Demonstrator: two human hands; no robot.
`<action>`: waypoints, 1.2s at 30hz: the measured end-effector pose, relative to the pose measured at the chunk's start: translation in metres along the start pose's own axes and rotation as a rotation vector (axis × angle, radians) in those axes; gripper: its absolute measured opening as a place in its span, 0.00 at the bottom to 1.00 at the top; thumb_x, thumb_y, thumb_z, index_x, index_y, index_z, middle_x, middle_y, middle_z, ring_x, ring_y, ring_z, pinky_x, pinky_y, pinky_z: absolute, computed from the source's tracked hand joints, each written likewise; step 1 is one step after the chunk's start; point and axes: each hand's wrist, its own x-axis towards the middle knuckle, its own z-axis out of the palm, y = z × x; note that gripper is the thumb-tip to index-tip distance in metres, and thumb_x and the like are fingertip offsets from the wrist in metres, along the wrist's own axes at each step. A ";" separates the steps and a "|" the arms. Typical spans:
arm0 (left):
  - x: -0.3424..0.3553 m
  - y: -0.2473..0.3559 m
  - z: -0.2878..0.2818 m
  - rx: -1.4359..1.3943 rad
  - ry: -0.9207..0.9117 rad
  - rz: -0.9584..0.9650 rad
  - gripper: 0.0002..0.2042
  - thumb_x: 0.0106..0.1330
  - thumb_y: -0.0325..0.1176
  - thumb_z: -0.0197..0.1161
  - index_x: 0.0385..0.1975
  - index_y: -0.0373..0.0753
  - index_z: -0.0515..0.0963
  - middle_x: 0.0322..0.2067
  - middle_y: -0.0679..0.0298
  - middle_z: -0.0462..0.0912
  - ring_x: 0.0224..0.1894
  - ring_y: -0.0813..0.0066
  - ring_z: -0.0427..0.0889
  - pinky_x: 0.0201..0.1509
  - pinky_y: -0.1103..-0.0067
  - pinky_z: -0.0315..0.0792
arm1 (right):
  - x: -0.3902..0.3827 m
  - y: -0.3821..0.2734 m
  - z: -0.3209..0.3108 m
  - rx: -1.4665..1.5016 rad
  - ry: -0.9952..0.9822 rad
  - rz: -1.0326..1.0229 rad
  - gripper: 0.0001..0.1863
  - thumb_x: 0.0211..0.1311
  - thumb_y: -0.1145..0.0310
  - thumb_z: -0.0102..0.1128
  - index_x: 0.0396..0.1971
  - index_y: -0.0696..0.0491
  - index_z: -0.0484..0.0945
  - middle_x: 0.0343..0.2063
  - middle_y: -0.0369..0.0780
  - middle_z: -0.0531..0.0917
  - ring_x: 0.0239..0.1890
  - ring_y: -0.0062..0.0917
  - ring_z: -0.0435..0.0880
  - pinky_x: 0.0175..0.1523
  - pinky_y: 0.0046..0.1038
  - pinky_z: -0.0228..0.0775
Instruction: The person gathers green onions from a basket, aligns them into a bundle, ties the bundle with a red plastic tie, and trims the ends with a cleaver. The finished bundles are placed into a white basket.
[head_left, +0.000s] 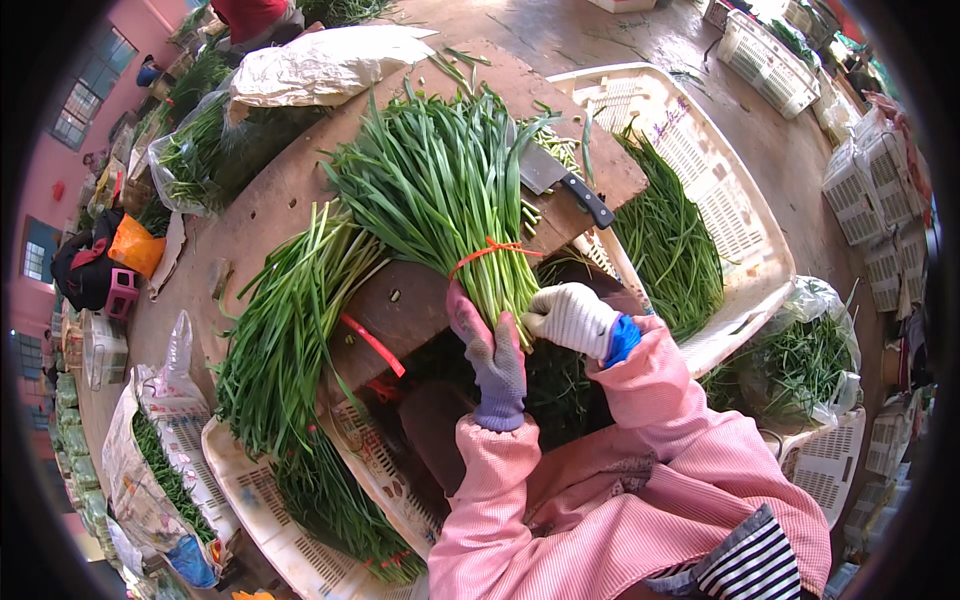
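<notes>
A large bunch of long green leafy stalks [420, 175], tied with an orange band [480, 250], lies over a brown board [380, 295]. My left hand [487, 355], in a grey-purple glove, is closed around its pale lower stems. My right hand [572, 318], in a white knitted glove, grips the same stems at their right side, near the cut ends. A cleaver [548, 172] with a black handle rests to the right of the bunch, beside chopped stem pieces [562, 148]. A loose heap of stalks [285, 310] lies at the board's left, near a red band [375, 345].
Plastic crates with greens stand at right [750, 200] and lower left [235, 480]. Bagged greens sit at left [190, 165] and right [800, 370]. A white sack [310, 65] lies at the back, near a person in red [240, 18]. Stacked crates [865, 180] line the far right.
</notes>
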 end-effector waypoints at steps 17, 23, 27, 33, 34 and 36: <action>0.059 0.042 -0.009 0.676 -0.134 0.526 0.36 0.56 0.27 0.70 0.68 0.36 0.65 0.62 0.50 0.68 0.65 0.50 0.66 0.69 0.64 0.63 | 0.064 -0.015 -0.059 -0.077 0.073 -0.150 0.14 0.58 0.56 0.64 0.24 0.52 0.84 0.21 0.45 0.82 0.29 0.42 0.85 0.36 0.39 0.77; 0.106 0.021 0.010 0.546 -0.346 0.543 0.22 0.58 0.27 0.68 0.54 0.39 0.78 0.48 0.59 0.82 0.56 0.57 0.75 0.63 0.66 0.67 | 0.070 0.000 -0.066 0.296 0.155 -0.022 0.05 0.58 0.73 0.62 0.27 0.58 0.84 0.20 0.34 0.82 0.23 0.16 0.79 0.29 0.21 0.72; 0.107 0.011 0.008 0.390 -0.339 0.465 0.13 0.62 0.26 0.67 0.47 0.39 0.82 0.47 0.60 0.84 0.54 0.60 0.76 0.62 0.68 0.68 | 0.072 0.004 -0.058 0.609 0.078 0.108 0.07 0.61 0.70 0.63 0.27 0.58 0.84 0.21 0.33 0.83 0.24 0.14 0.79 0.29 0.19 0.71; 0.110 0.013 0.010 0.425 -0.330 0.441 0.08 0.63 0.29 0.68 0.40 0.39 0.83 0.45 0.61 0.84 0.53 0.63 0.78 0.60 0.70 0.69 | 0.063 -0.007 -0.052 0.650 0.102 0.131 0.10 0.57 0.68 0.65 0.24 0.59 0.84 0.19 0.33 0.81 0.24 0.13 0.76 0.28 0.22 0.69; 0.109 0.014 0.011 0.399 -0.311 0.383 0.07 0.62 0.31 0.69 0.38 0.40 0.84 0.43 0.61 0.84 0.52 0.61 0.78 0.59 0.69 0.69 | 0.060 -0.008 -0.052 0.663 0.108 0.148 0.10 0.57 0.68 0.65 0.24 0.59 0.84 0.19 0.33 0.81 0.24 0.13 0.76 0.28 0.22 0.69; 0.108 0.016 0.013 0.544 -0.308 0.424 0.06 0.60 0.30 0.67 0.36 0.41 0.84 0.43 0.61 0.84 0.52 0.61 0.77 0.59 0.67 0.69 | 0.055 -0.011 -0.050 0.703 0.126 0.167 0.09 0.57 0.67 0.64 0.24 0.58 0.84 0.19 0.32 0.81 0.22 0.12 0.75 0.27 0.20 0.67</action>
